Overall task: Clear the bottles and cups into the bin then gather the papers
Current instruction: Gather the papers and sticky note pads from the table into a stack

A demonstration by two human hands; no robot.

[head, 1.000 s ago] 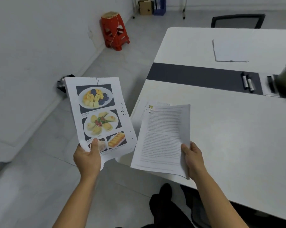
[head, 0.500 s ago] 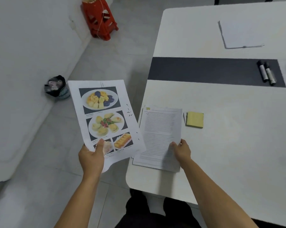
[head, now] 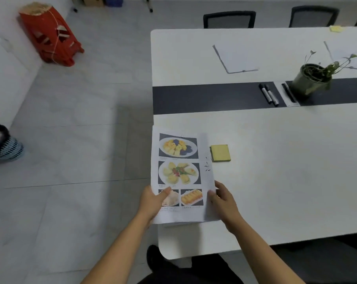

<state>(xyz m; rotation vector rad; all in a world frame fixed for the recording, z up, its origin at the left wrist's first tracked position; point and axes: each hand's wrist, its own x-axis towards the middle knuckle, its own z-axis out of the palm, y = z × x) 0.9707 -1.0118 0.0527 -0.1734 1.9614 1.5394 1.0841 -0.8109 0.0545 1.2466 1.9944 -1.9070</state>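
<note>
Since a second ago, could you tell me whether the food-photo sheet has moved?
Yes: the food-photo sheet went right, from over the floor onto the table, beside the sticky pad.

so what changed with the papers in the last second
The left hand carried the food-photo sheet right, onto the text pages on the table, which the right hand laid down; both hands now grip that stack. Sticky pad and markers stayed put.

Single head-worn view, wide-angle, looking forward and steeply down, close over the table (head: 276,181) corner.
</note>
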